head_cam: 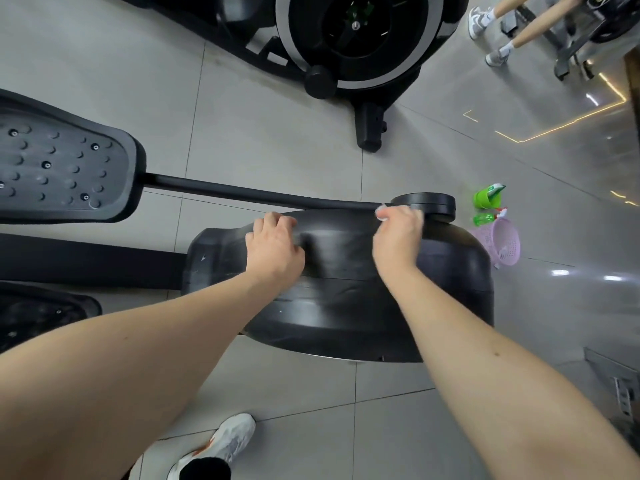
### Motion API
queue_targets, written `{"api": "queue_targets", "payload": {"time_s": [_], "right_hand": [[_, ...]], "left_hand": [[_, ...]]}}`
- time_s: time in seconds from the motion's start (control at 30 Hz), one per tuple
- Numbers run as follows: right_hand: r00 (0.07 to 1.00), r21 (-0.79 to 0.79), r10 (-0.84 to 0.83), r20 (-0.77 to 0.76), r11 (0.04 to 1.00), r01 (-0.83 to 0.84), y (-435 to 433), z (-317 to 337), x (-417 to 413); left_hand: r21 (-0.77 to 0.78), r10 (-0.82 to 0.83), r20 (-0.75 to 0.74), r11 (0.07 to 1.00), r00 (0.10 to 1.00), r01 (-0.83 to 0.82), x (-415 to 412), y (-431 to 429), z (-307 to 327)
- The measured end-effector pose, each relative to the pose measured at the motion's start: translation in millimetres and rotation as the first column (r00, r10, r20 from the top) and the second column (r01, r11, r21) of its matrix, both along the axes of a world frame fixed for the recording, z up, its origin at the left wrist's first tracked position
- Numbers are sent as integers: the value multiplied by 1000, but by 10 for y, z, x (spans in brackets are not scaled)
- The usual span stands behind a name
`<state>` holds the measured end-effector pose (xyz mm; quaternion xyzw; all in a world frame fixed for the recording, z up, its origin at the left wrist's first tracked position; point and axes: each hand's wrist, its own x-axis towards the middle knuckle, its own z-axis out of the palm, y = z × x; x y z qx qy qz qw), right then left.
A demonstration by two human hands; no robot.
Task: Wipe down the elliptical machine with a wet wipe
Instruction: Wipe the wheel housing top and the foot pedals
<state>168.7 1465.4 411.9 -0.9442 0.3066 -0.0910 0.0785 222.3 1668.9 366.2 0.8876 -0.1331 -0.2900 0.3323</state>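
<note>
The elliptical machine's black flywheel housing (346, 299) fills the middle of the head view. A black crank bar (249, 194) runs from it to a studded foot pedal (59, 164) at the left. My right hand (398, 237) is closed on a small white wet wipe (381, 213), pressed where the bar meets the round crank cap (426, 202). My left hand (273, 244) rests on the top edge of the housing, fingers curled over it, holding no separate object.
A second exercise machine with a large wheel (356, 36) stands across the tiled floor. A lilac basket (502, 244) and green spray bottles (486, 199) sit right of the housing. Another person's legs (498, 32) are at top right. My white shoe (221, 441) is below.
</note>
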Motion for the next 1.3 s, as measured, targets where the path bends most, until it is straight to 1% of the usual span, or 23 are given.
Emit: {"api": "queue_targets", "payload": {"time_s": [0.07, 0.13, 0.17, 0.23, 0.27, 0.33, 0.4, 0.47, 0.53, 0.6, 0.67, 0.73, 0.8, 0.87, 0.93, 1.0, 1.03, 1.07, 1.1, 1.17, 1.2, 1.23, 1.3], "right_hand": [[993, 14, 113, -31, 994, -113, 322, -256, 157], [962, 42, 239, -134, 971, -235, 726, -512, 322], [923, 53, 312, -224, 950, -308, 928, -620, 370], [812, 74, 446, -376, 888, -453, 1194, -811, 359], [779, 118, 482, -400, 870, -478, 1226, -831, 331], [825, 171, 488, -287, 873, -457, 1125, -755, 242], [892, 129, 425, -153, 904, -408, 905, -523, 101], [948, 68, 304, -93, 952, -298, 577, -226, -98], [987, 5, 140, -81, 990, -140, 330, 57, -342], [1000, -18, -11, 0, 1000, 11, 246, 191, -572], [992, -17, -58, 110, 998, 61, 388, 117, -679], [988, -5, -9, 153, 1000, 10, 640, -93, -700], [984, 38, 133, 120, 990, -139, 964, -321, -732], [958, 101, 282, 43, 953, -285, 1232, -505, -799], [923, 163, 384, -38, 913, -373, 1409, -608, -843], [887, 241, 444, -125, 881, -407, 1522, -637, -838], [881, 288, 441, -168, 877, -384, 1574, -615, -833], [892, 329, 413, -184, 881, -341, 1629, -580, -844], [920, 360, 357, -165, 890, -281, 1686, -542, -882], [983, 437, 171, -69, 891, -124, 1824, -394, -1015], [997, 482, 69, -21, 874, -51, 1900, -315, -1112], [1000, 521, -15, 24, 854, 0, 1976, -237, -1222], [985, 582, -131, 113, 812, 42, 2114, -126, -1475]], "left_hand": [[11, 14, -2, 1000, 1000, -14, 38, 67, -58], [24, 20, -3, 1000, 1000, -20, 53, 141, -116], [33, 24, 1, 999, 1000, -24, 61, 188, -148], [52, 33, 8, 998, 999, -33, 74, 301, -221], [60, 37, 7, 997, 999, -38, 80, 361, -254], [82, 37, -2, 996, 999, -37, 66, 477, -291], [105, 23, -25, 994, 999, -21, 35, 557, -288], [113, 10, -42, 994, 999, -5, -31, 576, -249], [115, -10, -53, 993, 999, 16, -88, 573, -202], [109, -33, -53, 993, 998, 39, -134, 560, -184], [98, -43, -41, 994, 998, 47, -179, 555, -190], [96, -51, -39, 994, 998, 55, -241, 548, -221], [96, -64, -31, 993, 997, 67, -320, 567, -264], [94, -77, -31, 992, 997, 80, -402, 604, -299], [90, -79, -32, 993, 996, 82, -494, 655, -326], [90, -83, -32, 992, 996, 86, -579, 725, -327], [87, -88, -29, 992, 996, 90, -616, 760, -321], [81, -94, -30, 992, 995, 96, -650, 793, -318], [68, -98, -35, 993, 995, 100, -680, 825, -305], [12, -94, -80, 995, 992, 95, -755, 890, -244], [-33, -86, -130, 996, 988, 82, -811, 932, -189], [-83, -78, -188, 995, 979, 64, -868, 976, -118], [-172, -93, -280, 984, 955, 46, -1008, 1073, 33]]}}
